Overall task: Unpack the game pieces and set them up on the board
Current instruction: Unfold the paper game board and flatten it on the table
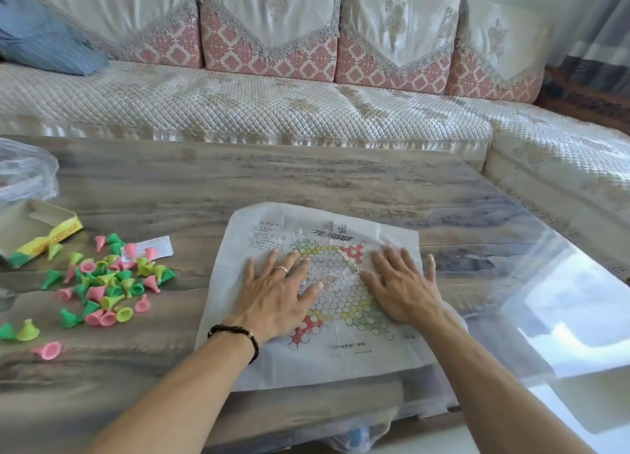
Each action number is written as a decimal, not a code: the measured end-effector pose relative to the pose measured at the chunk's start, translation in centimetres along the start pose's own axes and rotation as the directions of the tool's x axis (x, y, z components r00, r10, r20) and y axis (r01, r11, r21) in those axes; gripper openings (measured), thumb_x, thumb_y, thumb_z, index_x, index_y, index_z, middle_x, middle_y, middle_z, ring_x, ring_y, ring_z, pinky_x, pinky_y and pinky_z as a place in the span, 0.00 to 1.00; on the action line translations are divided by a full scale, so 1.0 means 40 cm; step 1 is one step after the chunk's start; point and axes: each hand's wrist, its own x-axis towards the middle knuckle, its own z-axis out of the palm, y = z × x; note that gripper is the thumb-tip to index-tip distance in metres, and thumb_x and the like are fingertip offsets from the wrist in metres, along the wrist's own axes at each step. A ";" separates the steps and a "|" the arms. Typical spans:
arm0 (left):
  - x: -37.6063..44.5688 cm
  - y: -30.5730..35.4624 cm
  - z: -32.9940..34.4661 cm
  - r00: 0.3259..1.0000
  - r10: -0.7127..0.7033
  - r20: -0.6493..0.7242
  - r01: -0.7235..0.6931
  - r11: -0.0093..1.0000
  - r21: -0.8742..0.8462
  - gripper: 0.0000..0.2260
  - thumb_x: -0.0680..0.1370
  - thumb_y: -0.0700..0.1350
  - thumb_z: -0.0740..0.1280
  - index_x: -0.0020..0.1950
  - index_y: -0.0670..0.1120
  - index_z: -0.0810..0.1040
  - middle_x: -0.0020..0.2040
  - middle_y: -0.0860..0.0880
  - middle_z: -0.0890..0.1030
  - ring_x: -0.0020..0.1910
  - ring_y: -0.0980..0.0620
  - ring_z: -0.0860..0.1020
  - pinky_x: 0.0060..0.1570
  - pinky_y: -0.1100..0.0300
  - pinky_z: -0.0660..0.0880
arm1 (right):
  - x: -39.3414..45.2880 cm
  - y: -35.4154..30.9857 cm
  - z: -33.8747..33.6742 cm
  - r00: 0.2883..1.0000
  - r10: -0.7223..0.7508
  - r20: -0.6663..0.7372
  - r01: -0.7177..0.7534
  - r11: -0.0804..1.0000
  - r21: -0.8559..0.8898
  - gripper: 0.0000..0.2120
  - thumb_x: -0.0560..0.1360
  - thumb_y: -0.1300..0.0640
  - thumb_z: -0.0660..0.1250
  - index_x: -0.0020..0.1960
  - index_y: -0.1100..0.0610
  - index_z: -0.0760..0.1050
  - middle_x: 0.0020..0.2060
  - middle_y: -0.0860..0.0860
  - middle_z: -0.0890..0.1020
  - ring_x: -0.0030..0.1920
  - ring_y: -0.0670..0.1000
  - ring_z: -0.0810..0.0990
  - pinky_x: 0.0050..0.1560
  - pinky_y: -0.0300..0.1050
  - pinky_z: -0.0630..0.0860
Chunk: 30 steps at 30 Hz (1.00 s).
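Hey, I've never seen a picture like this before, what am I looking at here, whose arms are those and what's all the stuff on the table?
There is no machine here. One camera sits on a person's head and looks forward and down, so the two arms are the wearer's own. The left hand and the right hand lie flat with straight fingers on a thin paper game board printed with a star of circles, pressing it onto the wooden table. Neither hand holds anything. To the left lies a loose pile of pink, green and yellow cone-shaped game pieces, none on the board yet, with an open cardboard box and a clear plastic bag beyond. A sofa stands behind.
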 end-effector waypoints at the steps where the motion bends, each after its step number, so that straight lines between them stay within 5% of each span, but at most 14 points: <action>1: -0.003 0.003 -0.001 1.000 -0.014 -0.006 0.014 1.000 0.008 0.36 0.73 0.70 0.32 0.77 0.57 0.51 0.79 0.53 0.49 0.78 0.46 0.43 0.72 0.36 0.40 | 0.010 0.004 -0.010 0.999 0.035 -0.013 -0.035 0.999 -0.014 0.31 0.79 0.35 0.37 0.78 0.47 0.48 0.78 0.50 0.47 0.78 0.53 0.42 0.71 0.63 0.32; 5: -0.020 0.018 0.003 0.998 -0.048 -0.034 0.049 0.998 0.034 0.35 0.74 0.70 0.34 0.77 0.58 0.49 0.79 0.52 0.48 0.77 0.45 0.42 0.72 0.35 0.40 | 0.010 -0.082 -0.023 0.969 -0.130 -0.210 0.164 0.975 0.153 0.25 0.81 0.41 0.44 0.74 0.49 0.60 0.77 0.53 0.56 0.77 0.52 0.52 0.75 0.59 0.46; 8: -0.033 0.022 0.007 0.996 -0.084 -0.036 0.086 0.995 0.051 0.34 0.75 0.70 0.37 0.78 0.57 0.48 0.79 0.53 0.47 0.77 0.45 0.41 0.71 0.36 0.40 | -0.026 -0.129 -0.004 0.948 -0.285 -0.139 0.310 0.924 0.225 0.27 0.79 0.38 0.42 0.74 0.46 0.61 0.77 0.49 0.58 0.77 0.50 0.54 0.74 0.56 0.52; 10: -0.044 0.024 0.009 0.996 -0.083 -0.034 0.085 0.995 0.048 0.35 0.75 0.71 0.39 0.78 0.56 0.47 0.79 0.52 0.46 0.77 0.45 0.40 0.71 0.36 0.39 | -0.021 -0.106 -0.009 0.977 -0.202 -0.067 0.213 0.940 0.268 0.26 0.80 0.38 0.43 0.75 0.44 0.59 0.77 0.46 0.57 0.76 0.49 0.55 0.74 0.56 0.52; 12: -0.048 0.021 0.006 0.997 -0.071 -0.014 0.072 0.996 0.045 0.35 0.74 0.71 0.40 0.78 0.56 0.46 0.79 0.51 0.46 0.77 0.44 0.39 0.71 0.35 0.39 | 0.004 -0.068 -0.034 0.998 0.008 -0.070 0.013 0.955 0.295 0.24 0.80 0.41 0.53 0.73 0.48 0.64 0.74 0.49 0.65 0.71 0.53 0.65 0.70 0.57 0.63; 15: -0.031 0.020 -0.015 0.999 -0.043 0.010 0.042 0.998 0.044 0.35 0.74 0.69 0.47 0.78 0.55 0.50 0.79 0.49 0.47 0.77 0.43 0.39 0.70 0.34 0.36 | 0.042 -0.022 -0.070 0.916 0.396 -0.063 -0.367 0.891 0.266 0.21 0.73 0.48 0.66 0.63 0.55 0.70 0.63 0.57 0.72 0.63 0.60 0.70 0.62 0.59 0.68; 18: 0.002 0.038 -0.033 0.998 0.068 0.008 -0.068 0.997 0.048 0.34 0.72 0.64 0.52 0.77 0.56 0.53 0.79 0.49 0.47 0.77 0.45 0.37 0.69 0.34 0.33 | 0.085 0.005 -0.084 0.840 0.541 0.040 -0.520 0.782 0.343 0.09 0.70 0.57 0.67 0.47 0.59 0.70 0.53 0.59 0.75 0.53 0.60 0.76 0.55 0.56 0.74; 21: 0.032 0.057 -0.031 0.989 0.139 0.043 -0.141 0.989 0.037 0.32 0.74 0.64 0.51 0.77 0.57 0.53 0.79 0.50 0.47 0.76 0.46 0.36 0.70 0.34 0.33 | 0.138 0.023 -0.100 0.861 0.494 0.117 -0.492 0.756 0.432 0.06 0.72 0.63 0.65 0.39 0.60 0.69 0.38 0.55 0.77 0.35 0.52 0.76 0.34 0.45 0.74; 24: 0.048 0.063 -0.010 0.989 0.138 0.059 -0.140 0.989 0.044 0.34 0.74 0.71 0.47 0.77 0.58 0.50 0.79 0.50 0.45 0.76 0.45 0.37 0.69 0.37 0.31 | 0.180 0.027 -0.106 0.913 0.394 0.101 -0.398 0.814 0.423 0.07 0.71 0.66 0.62 0.35 0.60 0.70 0.31 0.52 0.75 0.30 0.50 0.73 0.30 0.42 0.71; 26: 0.051 0.062 0.004 0.991 0.127 0.042 -0.128 0.991 0.049 0.37 0.72 0.74 0.45 0.77 0.58 0.48 0.79 0.50 0.44 0.76 0.45 0.37 0.69 0.38 0.31 | 0.197 0.028 -0.103 0.943 0.330 -0.033 -0.290 0.869 0.401 0.10 0.68 0.69 0.60 0.34 0.57 0.73 0.31 0.52 0.77 0.30 0.52 0.75 0.33 0.44 0.75; 30: 0.052 0.066 0.012 0.996 0.081 0.030 -0.082 0.995 0.047 0.41 0.69 0.77 0.42 0.77 0.58 0.47 0.79 0.51 0.44 0.77 0.46 0.37 0.70 0.36 0.33 | 0.212 0.012 -0.080 0.913 0.238 -0.332 -0.106 0.923 0.370 0.16 0.71 0.70 0.60 0.51 0.55 0.77 0.48 0.52 0.82 0.48 0.55 0.79 0.55 0.57 0.75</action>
